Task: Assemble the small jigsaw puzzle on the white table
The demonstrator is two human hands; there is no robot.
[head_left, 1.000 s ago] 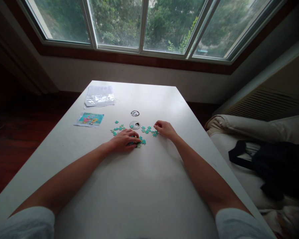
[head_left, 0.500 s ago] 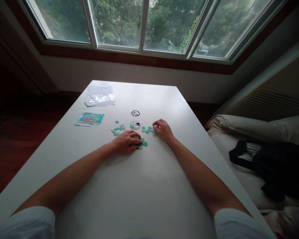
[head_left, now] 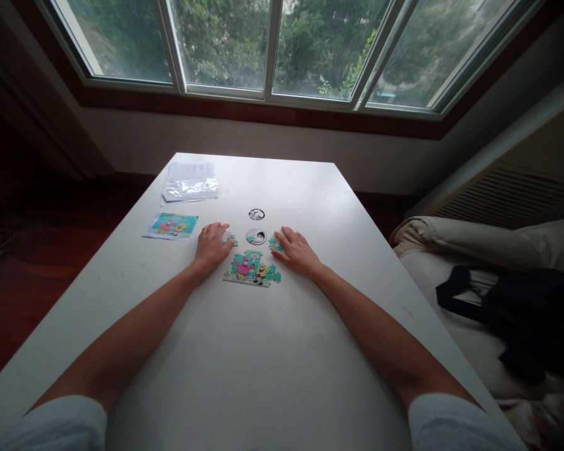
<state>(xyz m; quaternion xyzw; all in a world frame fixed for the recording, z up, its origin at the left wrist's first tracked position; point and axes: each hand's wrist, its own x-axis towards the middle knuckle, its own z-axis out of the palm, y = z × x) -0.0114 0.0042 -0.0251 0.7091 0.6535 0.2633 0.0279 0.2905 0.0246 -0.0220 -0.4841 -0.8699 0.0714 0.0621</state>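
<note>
A partly joined jigsaw puzzle (head_left: 251, 269) with pink and yellow cartoon figures on a teal ground lies flat between my hands, nearer to me. My left hand (head_left: 211, 245) rests palm down, fingers stretched over loose teal puzzle pieces (head_left: 230, 240) that it partly covers. Opposite it, my right hand (head_left: 297, 249) lies flat with spread fingers, touching other loose pieces (head_left: 275, 244). Just beyond the puzzle sits a round disc (head_left: 256, 236) with a teal piece on its left side. Neither hand shows a grip on anything.
A second round disc (head_left: 256, 214) lies farther back. At the left is a printed cartoon picture sheet (head_left: 172, 226), with a clear plastic bag over papers (head_left: 190, 182) behind it. Right of the white table (head_left: 263, 363) stands a sofa (head_left: 470, 244) with a dark bag (head_left: 521, 313).
My left hand has moved left and away from me off the joined puzzle, uncovering it, onto the left loose pieces. My right hand has flattened and slid slightly left over the right pieces.
</note>
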